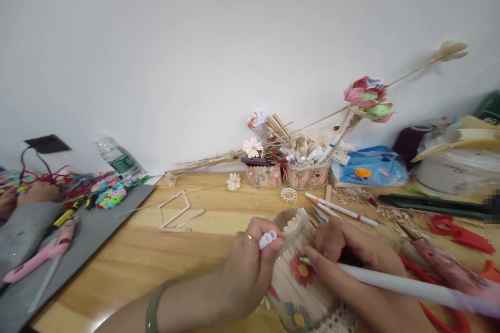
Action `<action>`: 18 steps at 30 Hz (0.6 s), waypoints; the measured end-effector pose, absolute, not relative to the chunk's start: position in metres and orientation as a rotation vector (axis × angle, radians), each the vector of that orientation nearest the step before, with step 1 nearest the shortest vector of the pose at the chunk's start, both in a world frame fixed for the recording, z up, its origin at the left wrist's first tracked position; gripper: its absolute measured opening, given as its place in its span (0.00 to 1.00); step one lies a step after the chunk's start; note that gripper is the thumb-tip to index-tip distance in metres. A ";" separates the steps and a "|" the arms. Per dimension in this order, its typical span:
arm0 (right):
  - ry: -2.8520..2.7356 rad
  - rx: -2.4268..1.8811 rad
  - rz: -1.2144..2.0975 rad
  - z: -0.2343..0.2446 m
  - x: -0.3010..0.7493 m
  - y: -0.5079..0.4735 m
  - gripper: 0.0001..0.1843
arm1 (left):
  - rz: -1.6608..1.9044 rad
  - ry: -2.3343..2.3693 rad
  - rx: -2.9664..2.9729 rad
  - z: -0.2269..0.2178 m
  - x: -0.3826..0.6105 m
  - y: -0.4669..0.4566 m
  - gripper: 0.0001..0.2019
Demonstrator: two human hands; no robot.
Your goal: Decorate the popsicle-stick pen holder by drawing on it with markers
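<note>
My left hand point(250, 257), with a ring and a bangle, is closed around two white marker caps point(267, 239) whose round ends show. Its fingers also rest against a tilted craft-stick holder point(283, 283), edged with glittery trim and lace. A white marker point(410, 290) is in my closed right hand point(357, 260). The marker's green tip meets or nearly meets the holder beside a red flower point(302, 270) with a yellow centre. Lower down on the holder is a blue-grey flower point(299, 317). My right hand covers the holder's right side.
Behind stand two decorated stick containers point(263, 176) with pens and stems. A tape roll point(288, 195) and orange-ended markers point(344, 210) lie nearer. At right are red-handled scissors point(453, 234) and a pink glue gun point(441, 265). Another person's hand point(38, 193) is at far left.
</note>
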State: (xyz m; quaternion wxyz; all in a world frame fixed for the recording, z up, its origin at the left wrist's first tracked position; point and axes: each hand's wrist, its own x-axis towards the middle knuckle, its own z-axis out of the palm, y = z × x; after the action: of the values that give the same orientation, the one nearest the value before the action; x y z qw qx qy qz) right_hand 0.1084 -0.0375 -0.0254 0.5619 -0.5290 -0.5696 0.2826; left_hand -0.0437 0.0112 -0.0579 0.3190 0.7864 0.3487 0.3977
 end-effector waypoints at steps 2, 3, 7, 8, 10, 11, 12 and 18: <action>-1.355 -1.251 0.709 -0.019 0.111 -0.040 0.17 | 1.034 0.928 2.058 -0.057 -0.044 0.011 0.10; -1.363 -1.254 0.736 -0.014 0.112 -0.041 0.17 | 1.031 0.930 2.054 -0.057 -0.044 0.011 0.11; -1.388 -1.240 0.801 -0.001 0.115 -0.044 0.16 | 1.033 0.926 2.044 -0.057 -0.044 0.011 0.11; -1.384 -1.238 0.801 0.000 0.115 -0.044 0.16 | 1.037 0.924 2.046 -0.057 -0.044 0.011 0.10; -1.361 -1.240 0.789 -0.004 0.113 -0.043 0.16 | 1.039 0.926 2.051 -0.057 -0.044 0.011 0.10; -1.343 -1.245 0.773 -0.007 0.112 -0.042 0.17 | 1.044 0.930 2.053 -0.058 -0.044 0.011 0.10; -1.326 -1.248 0.750 -0.011 0.110 -0.041 0.17 | 1.047 0.933 2.055 -0.059 -0.044 0.011 0.10; -1.291 -1.251 0.698 -0.021 0.107 -0.037 0.18 | 1.076 0.935 2.060 -0.061 -0.044 0.011 0.11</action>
State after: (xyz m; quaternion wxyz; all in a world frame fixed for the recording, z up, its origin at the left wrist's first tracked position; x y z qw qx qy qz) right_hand 0.1070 -0.0372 -0.0212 0.5702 -0.5329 -0.5500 0.2975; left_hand -0.0436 0.0111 -0.0610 0.3129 0.7811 0.3544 0.4079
